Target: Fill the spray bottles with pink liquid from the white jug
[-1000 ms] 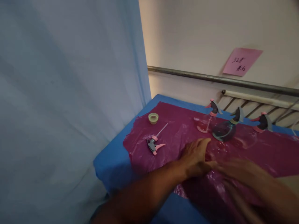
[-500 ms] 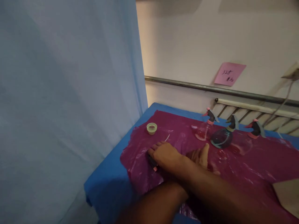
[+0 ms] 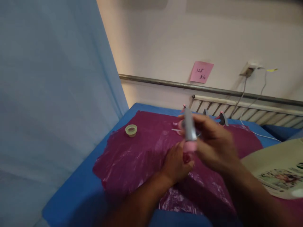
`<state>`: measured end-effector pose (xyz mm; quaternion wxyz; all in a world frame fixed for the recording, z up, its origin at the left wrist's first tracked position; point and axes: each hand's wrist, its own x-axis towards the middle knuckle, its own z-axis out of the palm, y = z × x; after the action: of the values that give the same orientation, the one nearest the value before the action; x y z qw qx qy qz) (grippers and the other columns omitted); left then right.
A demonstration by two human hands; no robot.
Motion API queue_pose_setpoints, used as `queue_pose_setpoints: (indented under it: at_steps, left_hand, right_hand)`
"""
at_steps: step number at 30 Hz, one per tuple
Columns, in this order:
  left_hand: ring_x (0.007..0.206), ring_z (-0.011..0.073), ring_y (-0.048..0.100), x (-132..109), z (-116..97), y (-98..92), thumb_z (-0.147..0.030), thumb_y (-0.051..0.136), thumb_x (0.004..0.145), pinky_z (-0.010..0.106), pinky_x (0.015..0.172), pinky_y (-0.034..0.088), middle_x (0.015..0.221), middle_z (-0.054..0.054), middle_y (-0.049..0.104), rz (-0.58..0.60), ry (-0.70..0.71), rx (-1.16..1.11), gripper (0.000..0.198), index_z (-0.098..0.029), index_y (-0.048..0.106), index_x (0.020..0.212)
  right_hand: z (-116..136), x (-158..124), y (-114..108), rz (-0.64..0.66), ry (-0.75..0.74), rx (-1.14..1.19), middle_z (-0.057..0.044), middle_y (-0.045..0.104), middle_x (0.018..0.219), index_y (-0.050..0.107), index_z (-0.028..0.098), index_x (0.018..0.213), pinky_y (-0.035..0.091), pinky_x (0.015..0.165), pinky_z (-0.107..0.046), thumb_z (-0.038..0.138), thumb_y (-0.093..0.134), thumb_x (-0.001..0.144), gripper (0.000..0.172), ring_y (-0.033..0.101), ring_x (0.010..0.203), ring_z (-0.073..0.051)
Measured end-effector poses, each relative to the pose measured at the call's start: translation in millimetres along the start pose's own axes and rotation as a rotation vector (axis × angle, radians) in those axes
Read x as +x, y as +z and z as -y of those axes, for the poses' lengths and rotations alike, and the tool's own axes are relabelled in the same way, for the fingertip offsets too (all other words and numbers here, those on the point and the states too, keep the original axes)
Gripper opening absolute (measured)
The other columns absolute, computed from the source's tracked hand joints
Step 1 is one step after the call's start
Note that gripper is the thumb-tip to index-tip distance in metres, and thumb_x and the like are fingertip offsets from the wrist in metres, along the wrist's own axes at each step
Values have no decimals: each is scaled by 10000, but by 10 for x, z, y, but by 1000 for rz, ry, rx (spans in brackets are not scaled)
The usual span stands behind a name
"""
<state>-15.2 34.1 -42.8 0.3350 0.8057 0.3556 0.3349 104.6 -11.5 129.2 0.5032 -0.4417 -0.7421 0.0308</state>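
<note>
My right hand [image 3: 214,142] is closed around a spray head [image 3: 189,126] with a grey back and a pink collar, slightly blurred by motion. The collar hangs just over a clear bottle [image 3: 187,157], which looks reddish against the sheet; whether they touch I cannot tell. Around that bottle wraps my left hand [image 3: 176,164], its thumb toward me. Most of the bottle is hidden by the fingers. A thin white tube [image 3: 175,129] shows left of the spray head. Behind my right hand stand spray bottles, one with a pink-and-black top [image 3: 222,118], their bodies mostly covered.
A pale ring-shaped tape roll or cup [image 3: 131,130] sits on the magenta plastic sheet [image 3: 142,151] over a blue-covered table [image 3: 78,176]. A printed cream bag [image 3: 279,167] lies at right. Blue curtain [image 3: 59,94] hangs left; a metal rail [image 3: 165,82] and cables run along the wall.
My arms were crossed and are now uncrossed. My right hand has lifted the spray head off the sheet and carried it right, over the bottle in my left hand. The view has turned right.
</note>
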Motion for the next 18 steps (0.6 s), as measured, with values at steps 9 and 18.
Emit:
queue_pose_setpoints:
  at_steps: [9,18]
  left_hand:
    - [1630,428,578,-39,-23,-69,-374,848,940,672,1372,458,1759,187,587,66,-13,27,908,-231,455,1745]
    - [1660,450,539,-78,-29,-83,-452,868,983,705,1360,459,1792,193,543,58,3,10,926,-265,419,1771]
  right_hand:
    - [-119,-222,-677,-295,371,253,-40,868,1205,896,316,1244,719,846,-296,252,944,928,326,837,1008,-203]
    - [-311,-381,-535,-91,403,357,-63,885,1193,892,326,1283,713,892,-333,391,951,955,340,846,1018,-227]
